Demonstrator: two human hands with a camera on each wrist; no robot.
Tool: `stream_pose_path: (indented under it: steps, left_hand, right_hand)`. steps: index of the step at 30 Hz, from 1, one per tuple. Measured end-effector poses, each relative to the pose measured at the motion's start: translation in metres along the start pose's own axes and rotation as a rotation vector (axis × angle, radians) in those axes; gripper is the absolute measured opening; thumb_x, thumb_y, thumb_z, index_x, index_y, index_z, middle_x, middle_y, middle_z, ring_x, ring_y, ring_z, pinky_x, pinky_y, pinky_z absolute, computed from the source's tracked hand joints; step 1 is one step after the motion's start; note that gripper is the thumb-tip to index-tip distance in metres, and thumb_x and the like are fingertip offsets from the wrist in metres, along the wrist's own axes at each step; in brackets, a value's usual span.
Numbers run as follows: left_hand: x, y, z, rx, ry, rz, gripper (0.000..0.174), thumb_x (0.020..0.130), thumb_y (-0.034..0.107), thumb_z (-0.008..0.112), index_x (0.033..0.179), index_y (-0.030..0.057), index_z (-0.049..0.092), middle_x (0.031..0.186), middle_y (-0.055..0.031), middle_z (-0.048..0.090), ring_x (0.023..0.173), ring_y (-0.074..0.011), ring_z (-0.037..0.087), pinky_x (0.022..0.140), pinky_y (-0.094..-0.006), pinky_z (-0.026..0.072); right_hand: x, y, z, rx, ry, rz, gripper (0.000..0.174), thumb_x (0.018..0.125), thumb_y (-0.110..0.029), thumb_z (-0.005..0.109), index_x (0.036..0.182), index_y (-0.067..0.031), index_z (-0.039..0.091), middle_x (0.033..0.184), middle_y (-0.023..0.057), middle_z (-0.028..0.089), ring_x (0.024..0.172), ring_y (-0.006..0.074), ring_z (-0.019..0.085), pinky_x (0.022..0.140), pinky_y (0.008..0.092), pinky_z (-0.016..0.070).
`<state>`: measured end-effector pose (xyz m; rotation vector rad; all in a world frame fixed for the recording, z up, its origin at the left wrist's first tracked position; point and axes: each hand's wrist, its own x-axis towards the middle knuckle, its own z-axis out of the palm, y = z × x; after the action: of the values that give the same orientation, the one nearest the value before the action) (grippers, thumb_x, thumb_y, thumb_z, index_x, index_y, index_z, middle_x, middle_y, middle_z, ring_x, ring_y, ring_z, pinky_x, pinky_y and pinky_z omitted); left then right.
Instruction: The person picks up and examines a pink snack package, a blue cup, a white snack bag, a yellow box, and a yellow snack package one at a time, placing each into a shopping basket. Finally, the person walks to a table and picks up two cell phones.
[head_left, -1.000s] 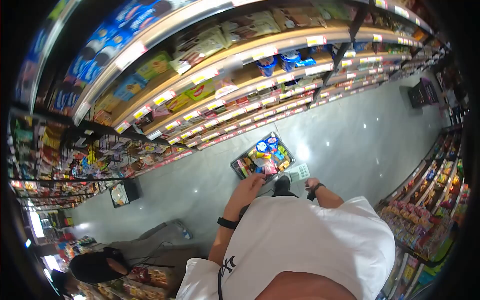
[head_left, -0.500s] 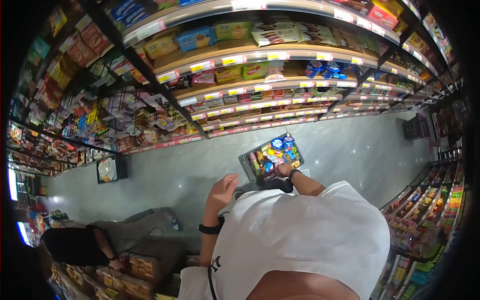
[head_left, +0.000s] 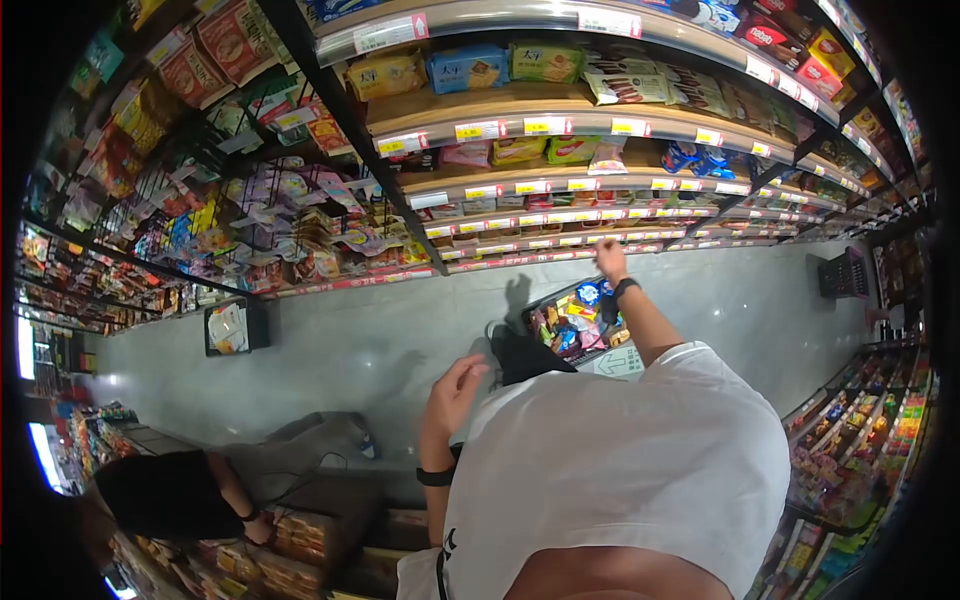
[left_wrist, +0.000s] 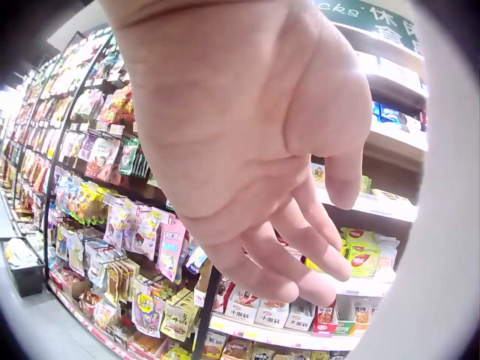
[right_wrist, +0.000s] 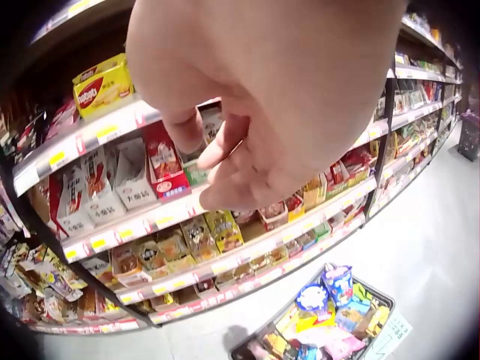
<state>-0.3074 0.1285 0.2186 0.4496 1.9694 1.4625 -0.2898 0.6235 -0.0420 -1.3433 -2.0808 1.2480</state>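
Grip of L hand is hanging loosely spread, just left of centre; R hand is reaching toward shelves, fingers loosely curled, prob. relaxed tho view's blurry. Basket w/ asst. snack packs is sitting on floor, right of centre, nr R hand in head view.

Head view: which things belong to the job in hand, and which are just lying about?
Likely in the job: left hand; right hand; snack-filled basket; blue snack tub inside.

Apparently just about: black crate at left; dark shopping basket at right.
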Motion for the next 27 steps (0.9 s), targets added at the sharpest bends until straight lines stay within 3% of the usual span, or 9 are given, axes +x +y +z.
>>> stream_pose_path:
  steps: [1,7,12,16,17,21,22,26,27]
  left_hand:
    - [0.008,0.001,-0.005,-0.011,-0.023,0.005,0.030,0.103,0.020,0.055,0.126,0.0016,0.061,0.108,-0.0105,0.073,0.093,-0.0129,0.065,0.084,-0.0274,0.0497]
    - [0.078,0.011,-0.045,0.203,-0.099,0.102,0.029,0.102,0.021,0.056,0.122,0.0008,0.063,0.102,-0.0140,0.074,0.090,-0.0197,0.070,0.082,-0.0300,0.0518]
    - [0.154,0.052,-0.066,0.228,-0.142,0.161,0.030,0.102,0.020,0.055,0.123,0.0000,0.061,0.103,-0.0158,0.073,0.093,-0.0219,0.071,0.082,-0.0313,0.0528]
    - [0.201,0.053,-0.080,0.242,-0.188,0.106,0.029,0.102,0.020,0.055,0.123,0.0003,0.061,0.103,-0.0147,0.073,0.092,-0.0216,0.071,0.082,-0.0308,0.0530]
    - [0.208,0.053,-0.085,0.218,-0.206,0.105,0.029,0.102,0.020,0.055,0.123,0.0004,0.061,0.103,-0.0144,0.073,0.092,-0.0215,0.071,0.083,-0.0306,0.0528]
    - [0.230,0.040,-0.107,0.121,-0.284,0.045,0.029,0.103,0.020,0.054,0.124,0.0008,0.061,0.105,-0.0136,0.073,0.094,-0.0208,0.070,0.085,-0.0303,0.0521]
    - [0.234,0.038,-0.114,0.100,-0.304,0.017,0.029,0.103,0.020,0.053,0.124,0.0009,0.061,0.106,-0.0135,0.073,0.095,-0.0206,0.070,0.085,-0.0302,0.0519]
    - [0.256,0.033,-0.157,0.141,-0.355,0.010,0.029,0.104,0.021,0.053,0.123,0.0015,0.061,0.109,-0.0123,0.073,0.099,-0.0192,0.069,0.087,-0.0296,0.0513]
    - [0.261,0.028,-0.169,0.145,-0.373,0.022,0.029,0.104,0.022,0.053,0.123,0.0016,0.062,0.109,-0.0120,0.073,0.099,-0.0190,0.069,0.087,-0.0296,0.0513]
  right_hand:
    - [0.014,-0.023,-0.009,-0.014,0.143,-0.129,0.039,0.089,-0.035,0.065,0.106,0.0000,0.065,0.092,0.0196,0.070,0.085,0.0349,0.069,0.081,0.0420,0.0543]
    - [0.092,-0.127,-0.024,-0.057,0.373,-0.141,0.072,0.078,-0.040,0.079,0.130,0.0035,0.054,0.128,0.0251,0.060,0.120,0.0375,0.057,0.105,0.0416,0.0434]
    - [0.135,-0.147,-0.012,0.014,0.288,-0.102,0.092,0.073,-0.045,0.082,0.144,-0.0011,0.043,0.137,0.0244,0.056,0.129,0.0362,0.053,0.107,0.0423,0.0432]
    - [0.148,-0.168,-0.003,-0.299,0.327,0.204,0.079,0.073,-0.047,0.082,0.134,-0.0076,0.051,0.141,0.0232,0.046,0.124,0.0422,0.054,0.103,0.0507,0.0457]
    - [0.148,-0.169,-0.004,-0.210,0.361,0.192,0.074,0.073,-0.043,0.082,0.132,-0.0064,0.054,0.136,0.0235,0.051,0.126,0.0416,0.053,0.103,0.0493,0.0453]
    - [0.166,-0.150,0.003,-0.180,0.559,0.063,0.041,0.079,-0.030,0.074,0.105,0.0014,0.068,0.097,0.0205,0.072,0.098,0.0397,0.068,0.087,0.0450,0.0522]
    - [0.164,-0.153,0.006,-0.032,0.628,0.035,0.035,0.083,-0.026,0.070,0.102,0.0035,0.069,0.087,0.0190,0.073,0.083,0.0352,0.071,0.079,0.0410,0.0538]
    - [0.156,-0.132,0.008,0.520,0.656,0.052,0.029,0.083,-0.026,0.082,0.091,-0.0033,0.066,0.080,0.0037,0.067,0.067,0.0129,0.058,0.066,0.0315,0.0493]
    - [0.136,-0.146,0.006,0.473,0.658,0.051,0.017,0.090,-0.016,0.076,0.097,-0.0066,0.063,0.082,-0.0002,0.062,0.068,0.0099,0.056,0.060,0.0259,0.0466]
